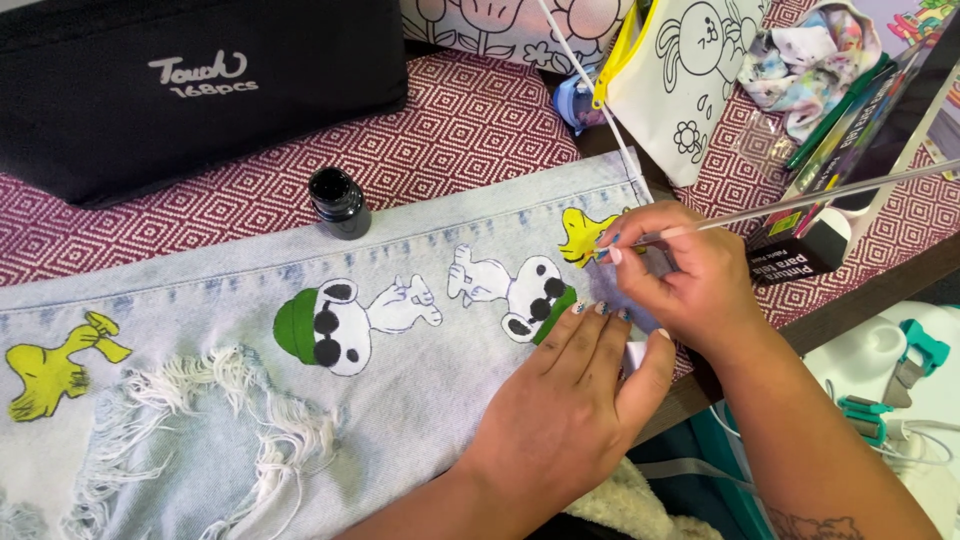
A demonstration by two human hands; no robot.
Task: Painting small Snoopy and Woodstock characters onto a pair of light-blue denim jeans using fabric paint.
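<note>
A pale, frayed denim piece [430, 400] lies across the table, painted with two white cartoon dogs with green caps [340, 325] [520, 293] and yellow birds [55, 365] [582, 235]. My left hand [570, 400] lies flat on the denim just below the right dog, fingers spread. My right hand [670, 270] pinches a thin clear-handled paintbrush [800, 205], its tip at the right yellow bird. A small open jar of black paint [338, 202] stands above the denim.
A red-and-white patterned cloth [460, 120] covers the table. A black zip case [190, 90] sits at the back left; a printed pouch [680, 80], a crumpled cloth [810, 60] and a box of paints [860, 150] at the back right. The table edge [860, 300] runs on the right.
</note>
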